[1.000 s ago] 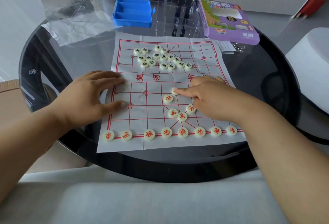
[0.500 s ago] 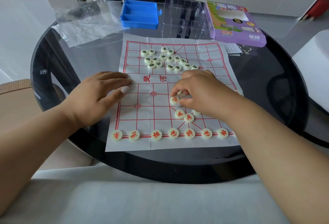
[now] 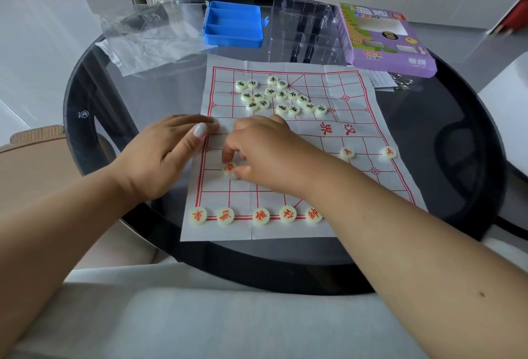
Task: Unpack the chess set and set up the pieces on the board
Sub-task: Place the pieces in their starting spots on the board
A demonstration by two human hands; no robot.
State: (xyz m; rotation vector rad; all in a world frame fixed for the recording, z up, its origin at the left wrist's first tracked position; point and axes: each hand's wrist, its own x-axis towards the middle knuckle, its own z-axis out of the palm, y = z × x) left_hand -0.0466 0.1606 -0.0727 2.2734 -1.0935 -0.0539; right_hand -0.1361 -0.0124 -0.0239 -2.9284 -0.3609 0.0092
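**Red-marked disc pinched over the left side of the paper board**

The right hand (image 3: 265, 153) pinches a round cream piece (image 3: 229, 169) bearing a red character, low on the board's left side. The left hand (image 3: 168, 156) lies flat, fingers straight, on the creased paper board (image 3: 357, 118), printed with red gridlines and "汉界". Black-lettered discs (image 3: 281, 96) cluster at the far end. A purple box (image 3: 383, 41) reads "XCAI".

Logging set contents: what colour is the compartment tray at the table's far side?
Bright blue; the compartment tray shows clearly in the head view.
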